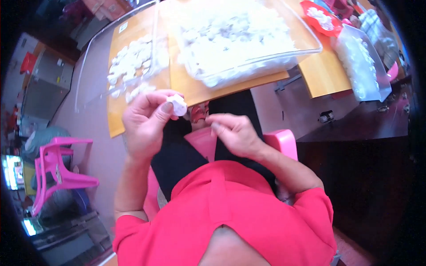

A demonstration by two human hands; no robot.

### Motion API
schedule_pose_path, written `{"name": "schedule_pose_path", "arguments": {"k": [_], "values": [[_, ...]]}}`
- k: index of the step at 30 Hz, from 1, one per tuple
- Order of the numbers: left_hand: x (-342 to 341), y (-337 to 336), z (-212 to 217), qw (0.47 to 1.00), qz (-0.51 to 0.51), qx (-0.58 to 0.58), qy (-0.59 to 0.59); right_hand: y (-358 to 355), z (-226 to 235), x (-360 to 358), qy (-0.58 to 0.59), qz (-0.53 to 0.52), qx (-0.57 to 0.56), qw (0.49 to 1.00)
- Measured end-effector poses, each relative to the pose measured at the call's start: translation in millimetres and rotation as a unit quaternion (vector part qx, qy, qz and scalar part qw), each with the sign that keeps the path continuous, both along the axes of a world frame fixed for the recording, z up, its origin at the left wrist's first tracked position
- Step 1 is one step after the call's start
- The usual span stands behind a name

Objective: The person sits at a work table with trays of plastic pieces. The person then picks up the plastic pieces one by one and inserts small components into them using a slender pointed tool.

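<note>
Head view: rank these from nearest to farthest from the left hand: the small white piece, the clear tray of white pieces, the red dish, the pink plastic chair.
1. Small white piece, pinched in the left hand.
2. Clear tray of white pieces, just beyond on the table.
3. Pink plastic chair, off to the left on the floor.
4. Red dish, far right corner.

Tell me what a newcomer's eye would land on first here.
First, the small white piece pinched in the left hand at centre, with the right hand close beside it, apparently empty. Next, the big clear tray heaped with white pieces on the orange table above the hands. Then the bright pink chair at the left edge.
</note>
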State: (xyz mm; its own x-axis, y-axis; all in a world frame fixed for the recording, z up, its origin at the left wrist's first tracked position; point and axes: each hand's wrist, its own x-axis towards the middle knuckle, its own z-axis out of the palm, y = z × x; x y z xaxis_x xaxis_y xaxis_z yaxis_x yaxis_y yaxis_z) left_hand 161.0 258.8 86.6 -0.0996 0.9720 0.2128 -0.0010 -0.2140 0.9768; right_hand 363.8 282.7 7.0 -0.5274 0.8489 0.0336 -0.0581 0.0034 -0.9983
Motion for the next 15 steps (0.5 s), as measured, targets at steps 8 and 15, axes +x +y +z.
{"name": "schedule_pose_path", "arguments": {"k": [8, 15], "values": [[-23, -88, -76, 0.982, 0.049, -0.051, -0.177, -47, 10, -67, -0.003, -0.001, 0.203, 0.979], [-62, -143, -102, 0.954, -0.032, -0.098, -0.282, -86, -9, -107, -0.029, 0.051, 0.161, 0.985]]}}
